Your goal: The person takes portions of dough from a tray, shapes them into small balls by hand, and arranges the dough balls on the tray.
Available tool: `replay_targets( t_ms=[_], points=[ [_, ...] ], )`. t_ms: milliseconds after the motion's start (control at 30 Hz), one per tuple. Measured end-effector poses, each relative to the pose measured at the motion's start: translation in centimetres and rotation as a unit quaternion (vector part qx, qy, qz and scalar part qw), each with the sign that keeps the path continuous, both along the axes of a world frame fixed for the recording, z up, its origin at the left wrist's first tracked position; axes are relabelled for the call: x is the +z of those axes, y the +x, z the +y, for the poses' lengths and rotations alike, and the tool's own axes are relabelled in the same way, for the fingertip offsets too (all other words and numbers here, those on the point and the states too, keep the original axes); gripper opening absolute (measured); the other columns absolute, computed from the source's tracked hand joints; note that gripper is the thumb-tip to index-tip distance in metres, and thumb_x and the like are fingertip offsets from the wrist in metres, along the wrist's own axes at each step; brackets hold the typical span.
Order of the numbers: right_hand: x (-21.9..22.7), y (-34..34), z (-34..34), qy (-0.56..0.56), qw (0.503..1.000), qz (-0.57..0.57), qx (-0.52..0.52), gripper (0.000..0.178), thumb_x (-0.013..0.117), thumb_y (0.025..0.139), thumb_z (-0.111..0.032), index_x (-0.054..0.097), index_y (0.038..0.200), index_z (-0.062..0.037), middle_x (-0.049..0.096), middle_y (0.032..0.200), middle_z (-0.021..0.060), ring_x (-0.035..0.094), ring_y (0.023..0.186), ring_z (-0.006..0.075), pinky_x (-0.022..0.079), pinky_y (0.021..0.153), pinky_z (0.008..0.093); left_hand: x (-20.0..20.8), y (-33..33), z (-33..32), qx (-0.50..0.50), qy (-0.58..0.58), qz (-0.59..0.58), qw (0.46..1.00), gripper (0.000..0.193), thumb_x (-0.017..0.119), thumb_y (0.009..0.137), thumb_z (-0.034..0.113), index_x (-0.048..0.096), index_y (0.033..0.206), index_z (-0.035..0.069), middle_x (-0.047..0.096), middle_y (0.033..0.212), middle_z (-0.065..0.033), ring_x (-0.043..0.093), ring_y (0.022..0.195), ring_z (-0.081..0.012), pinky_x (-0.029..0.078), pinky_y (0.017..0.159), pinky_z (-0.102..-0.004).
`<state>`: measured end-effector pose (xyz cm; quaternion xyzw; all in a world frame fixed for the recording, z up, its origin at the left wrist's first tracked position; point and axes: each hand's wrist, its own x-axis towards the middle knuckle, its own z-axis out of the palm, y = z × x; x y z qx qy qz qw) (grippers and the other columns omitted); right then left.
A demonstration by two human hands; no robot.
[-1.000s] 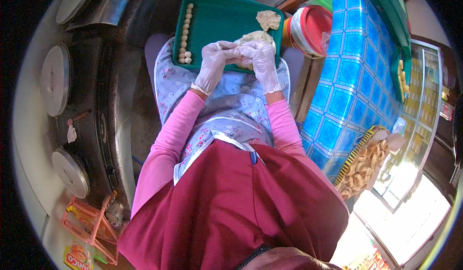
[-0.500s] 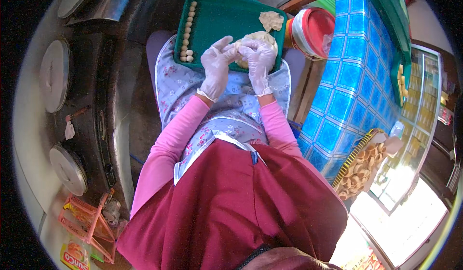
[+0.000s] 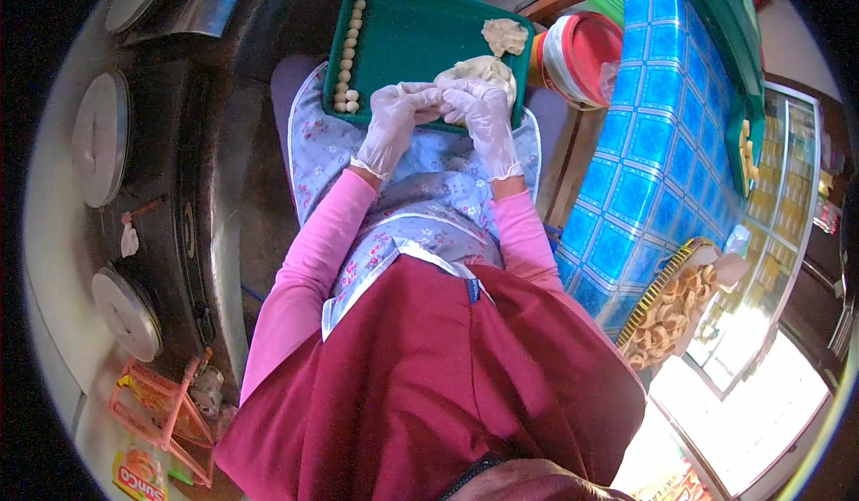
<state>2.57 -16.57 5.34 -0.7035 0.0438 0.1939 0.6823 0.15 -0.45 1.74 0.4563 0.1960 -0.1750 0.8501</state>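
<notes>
Both my hands wear thin whitish gloves and meet fingertip to fingertip over the near edge of a green tray (image 3: 412, 36) on my lap. My left hand (image 3: 400, 118) is closed, its fingers bent into a pinch. Opposite it, my right hand (image 3: 480, 114) pinches too, just in front of a large lump of dough (image 3: 488, 69). Whatever lies between the fingertips is too small and covered to make out. A column of small dough balls (image 3: 347, 52) runs along the tray's left side. At its far right rests a smaller, ragged dough piece (image 3: 505, 36).
Right of the tray stands a tub with a red lid (image 3: 592, 58), beside a table under a blue checked cloth (image 3: 637, 143). A basket of curved tan pieces (image 3: 671, 309) sits at the table's near end. Round metal lids (image 3: 100, 139) line the dark unit on the left.
My left fingers, partly raised and spread before, have curled in. Both hands have drawn slightly toward me, and the left wrist has shifted outward. The dough balls have not moved.
</notes>
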Motion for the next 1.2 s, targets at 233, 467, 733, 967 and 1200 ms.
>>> replay_targets(
  t_ms=[233, 467, 733, 967, 1200],
  points=[
    [-2.6, 1.1, -3.0, -0.354, 0.872, -0.310, 0.135, 0.019, 0.067, 0.081, -0.015, 0.073, 0.093, -0.0021, 0.071, 0.085, 0.0134, 0.069, 0.076, 0.0241, 0.054, 0.066, 0.0352, -0.7, 0.3, -0.6, 0.084, -0.052, 0.044, 0.994, 0.014, 0.066, 0.087, 0.002, 0.068, 0.100, -0.001, 0.071, 0.093, -0.0076, 0.066, 0.079, -0.0166, 0.055, 0.070, -0.0285],
    [-5.6, -2.5, -1.5, -0.578, 0.631, -0.506, 0.108, 0.012, 0.060, 0.079, -0.019, 0.066, 0.086, -0.0109, 0.064, 0.088, 0.0120, 0.062, 0.092, 0.0337, 0.051, 0.079, 0.0447, -2.7, -0.1, 0.3, 0.104, -0.163, -0.053, 0.980, 0.017, 0.064, 0.090, 0.004, 0.064, 0.106, 0.000, 0.068, 0.103, -0.0083, 0.064, 0.089, -0.0161, 0.052, 0.079, -0.0263],
    [-6.0, -1.7, -0.7, -0.587, 0.657, -0.432, 0.194, 0.013, 0.064, 0.072, -0.017, 0.067, 0.083, -0.0087, 0.065, 0.083, 0.0129, 0.064, 0.087, 0.0340, 0.051, 0.075, 0.0431, 0.6, -0.7, 1.0, 0.077, -0.230, -0.031, 0.970, 0.029, 0.064, 0.092, 0.004, 0.058, 0.118, -0.006, 0.066, 0.111, -0.0132, 0.068, 0.095, -0.0215, 0.057, 0.086, -0.0296],
    [-1.2, 0.5, -2.0, -0.075, 0.989, -0.069, 0.102, 0.007, 0.068, 0.079, -0.006, 0.071, 0.086, -0.0036, 0.068, 0.075, 0.0074, 0.065, 0.065, 0.0184, 0.049, 0.055, 0.0297, -0.1, -0.6, 0.8, 0.094, -0.196, -0.016, 0.976, 0.026, 0.066, 0.090, 0.004, 0.063, 0.113, -0.007, 0.069, 0.104, -0.0129, 0.069, 0.086, -0.0197, 0.059, 0.080, -0.0294],
    [0.8, 0.4, -1.1, 0.127, 0.990, 0.059, -0.036, 0.017, 0.074, 0.081, -0.009, 0.072, 0.094, 0.0008, 0.069, 0.078, 0.0032, 0.061, 0.063, 0.0075, 0.047, 0.054, 0.0197, -0.9, -0.1, 0.0, 0.016, -0.108, -0.018, 0.994, 0.035, 0.068, 0.089, 0.006, 0.060, 0.121, -0.007, 0.070, 0.103, -0.0118, 0.069, 0.086, -0.0181, 0.058, 0.079, -0.0280]
  ],
)
